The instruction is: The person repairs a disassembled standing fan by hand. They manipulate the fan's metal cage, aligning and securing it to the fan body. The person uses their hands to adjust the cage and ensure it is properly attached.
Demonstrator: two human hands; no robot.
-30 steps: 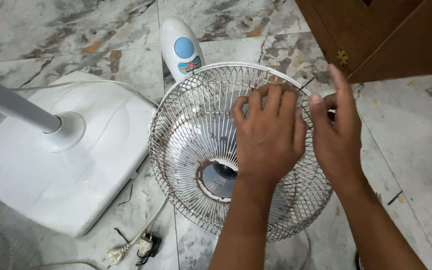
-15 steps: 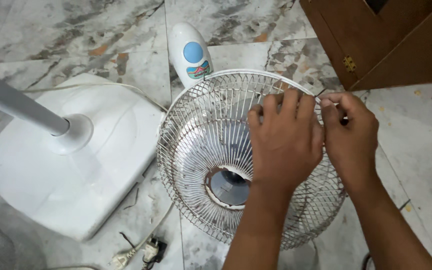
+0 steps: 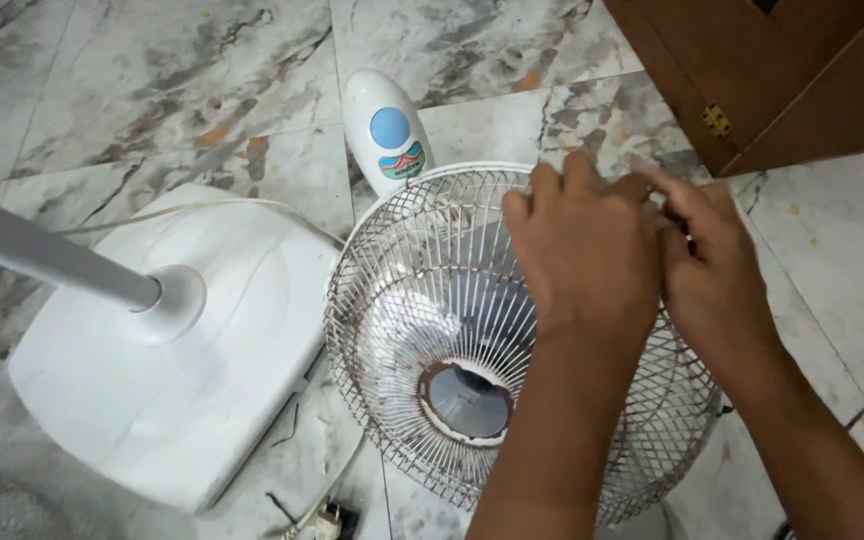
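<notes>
A white pedestal fan lies on the marble floor with its round wire grille (image 3: 402,330) facing up and a grey hub (image 3: 467,400) in the middle. My left hand (image 3: 582,250) lies palm down on the grille's far right part, fingertips hooked over the rim. Right beside it, my right hand (image 3: 717,270) pinches at the same stretch of rim. A small dark bit shows between its fingers; what it is cannot be told. The fan's white motor housing (image 3: 384,125), with a blue round sticker, sticks out beyond the grille.
The fan's white square base (image 3: 152,400) and grey pole (image 3: 42,255) lie to the left. A white cord with a plug (image 3: 327,520) runs along the floor near the bottom. A brown wooden cabinet door with a brass hinge (image 3: 717,122) stands at the top right.
My right hand's fingers went from spread over the rim to pinched together at it. My left hand stayed pressed on the grille. The view shifted slightly.
</notes>
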